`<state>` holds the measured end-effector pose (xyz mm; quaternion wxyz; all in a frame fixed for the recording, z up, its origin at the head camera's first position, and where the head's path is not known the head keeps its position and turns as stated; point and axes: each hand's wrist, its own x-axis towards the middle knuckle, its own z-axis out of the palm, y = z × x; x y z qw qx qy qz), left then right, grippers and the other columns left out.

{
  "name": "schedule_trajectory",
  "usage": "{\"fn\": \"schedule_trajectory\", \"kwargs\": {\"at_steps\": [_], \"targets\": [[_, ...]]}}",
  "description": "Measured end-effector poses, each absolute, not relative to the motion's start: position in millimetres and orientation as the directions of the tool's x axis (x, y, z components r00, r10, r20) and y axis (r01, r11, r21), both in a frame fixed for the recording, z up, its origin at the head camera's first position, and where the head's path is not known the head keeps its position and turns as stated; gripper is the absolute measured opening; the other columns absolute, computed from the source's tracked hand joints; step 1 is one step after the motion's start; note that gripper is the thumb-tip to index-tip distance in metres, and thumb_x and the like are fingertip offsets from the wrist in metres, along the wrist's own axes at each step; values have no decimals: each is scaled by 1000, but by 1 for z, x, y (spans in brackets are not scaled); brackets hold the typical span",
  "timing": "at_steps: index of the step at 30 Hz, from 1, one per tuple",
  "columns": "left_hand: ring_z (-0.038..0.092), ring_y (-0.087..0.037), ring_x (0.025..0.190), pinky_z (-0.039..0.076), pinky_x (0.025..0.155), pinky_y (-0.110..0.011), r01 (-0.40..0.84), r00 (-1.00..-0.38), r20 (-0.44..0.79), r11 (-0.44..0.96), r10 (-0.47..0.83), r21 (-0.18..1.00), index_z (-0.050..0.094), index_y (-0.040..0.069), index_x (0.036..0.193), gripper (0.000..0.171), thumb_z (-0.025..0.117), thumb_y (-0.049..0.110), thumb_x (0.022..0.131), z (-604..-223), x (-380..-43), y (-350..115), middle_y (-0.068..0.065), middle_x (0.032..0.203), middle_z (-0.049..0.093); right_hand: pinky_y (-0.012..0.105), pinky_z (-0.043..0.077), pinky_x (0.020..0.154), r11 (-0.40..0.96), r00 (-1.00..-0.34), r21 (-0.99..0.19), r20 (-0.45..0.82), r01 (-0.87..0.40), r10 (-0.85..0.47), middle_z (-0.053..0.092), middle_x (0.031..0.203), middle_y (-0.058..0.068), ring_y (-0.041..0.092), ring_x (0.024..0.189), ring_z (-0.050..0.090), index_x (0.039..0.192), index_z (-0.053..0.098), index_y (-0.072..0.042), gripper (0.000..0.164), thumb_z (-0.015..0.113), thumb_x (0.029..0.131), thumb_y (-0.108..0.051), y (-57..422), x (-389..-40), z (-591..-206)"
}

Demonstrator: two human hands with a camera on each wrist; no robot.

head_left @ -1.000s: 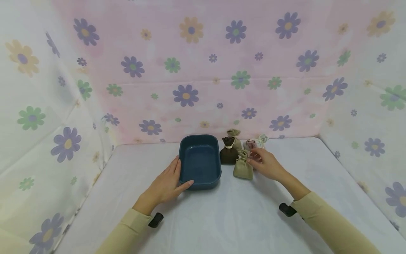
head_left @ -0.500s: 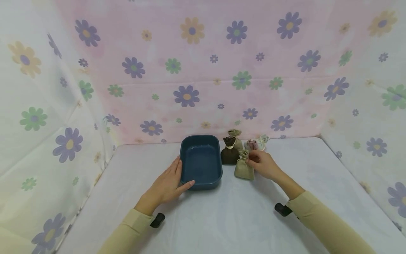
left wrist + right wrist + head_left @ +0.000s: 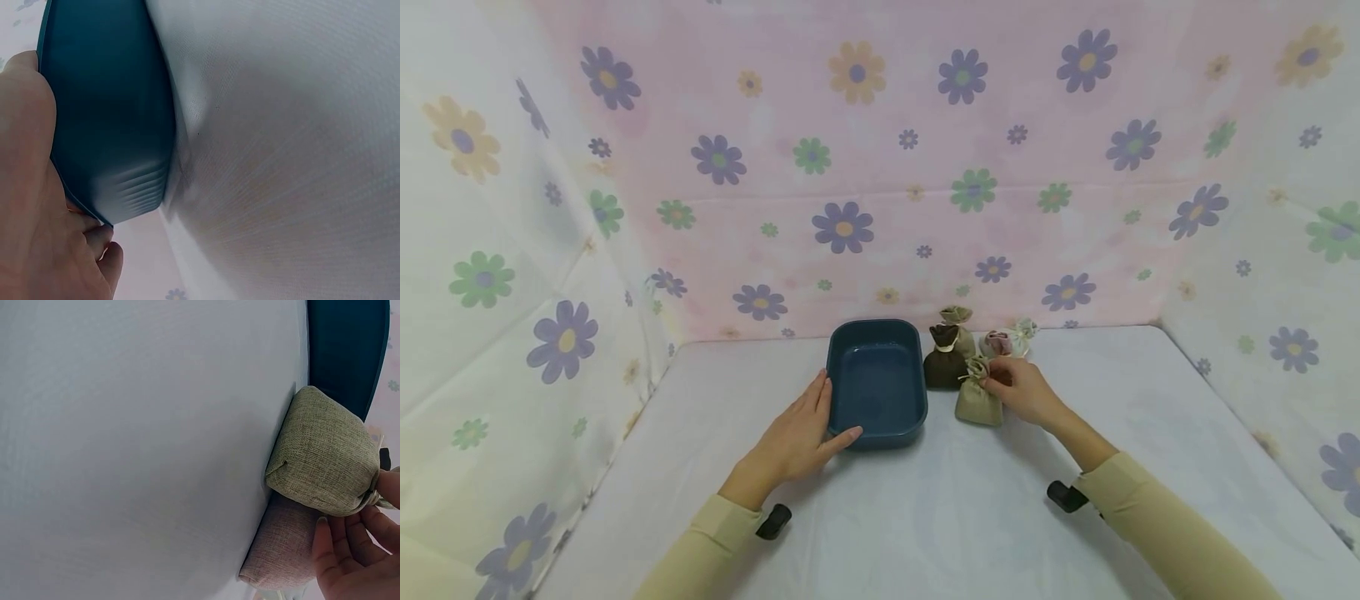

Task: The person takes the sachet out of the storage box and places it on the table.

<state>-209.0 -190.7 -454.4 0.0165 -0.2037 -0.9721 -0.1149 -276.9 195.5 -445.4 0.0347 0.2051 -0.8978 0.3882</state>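
Note:
A dark blue rectangular dish [image 3: 878,383] stands on the white table. My left hand [image 3: 792,437] rests along its left side, fingers nearly straight, thumb over the near corner; the left wrist view shows the hand at the dish's rim [image 3: 106,94]. Right of the dish, my right hand [image 3: 1026,392] pinches the tied neck of a small green drawstring pouch [image 3: 977,407]. In the right wrist view that pouch [image 3: 325,453] is upright on the cloth, its base touching or very close to it. A mauve pouch [image 3: 281,540] stands right beside it, under my fingers.
A dark brown pouch [image 3: 943,369] and an olive pouch [image 3: 966,342] stand between the dish and the green pouch. Behind my right hand are the pink-topped pouch [image 3: 997,343] and a pale floral one [image 3: 1024,333]. Flowered cloth walls [image 3: 880,167] enclose the table.
My right fingers have closed in on the green pouch's neck, and the right forearm has shifted slightly left. The left hand keeps its place on the dish.

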Motion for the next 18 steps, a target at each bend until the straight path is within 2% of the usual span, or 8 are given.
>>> {"fn": "schedule_trajectory", "kwargs": {"at_steps": [6, 18], "targets": [[14, -33, 157, 25, 123, -49, 403, -915, 76, 888, 397, 220, 16, -9, 159, 109, 34, 79, 97, -453, -209, -189, -23, 169, 7, 32, 48, 68, 623, -913, -672, 234, -400, -334, 67, 87, 7, 16, 78, 57, 98, 69, -1, 5, 66, 97, -5, 196, -275, -447], [13, -33, 157, 24, 123, -49, 396, -918, 67, 893, 391, 214, 15, -9, 159, 111, 33, 80, 96, -454, -210, -190, -22, 170, 5, 31, 47, 68, 611, -901, -665, 269, -430, -341, 67, 85, 5, 16, 78, 56, 93, 68, -2, 5, 66, 97, -4, 195, -272, -441]]}}
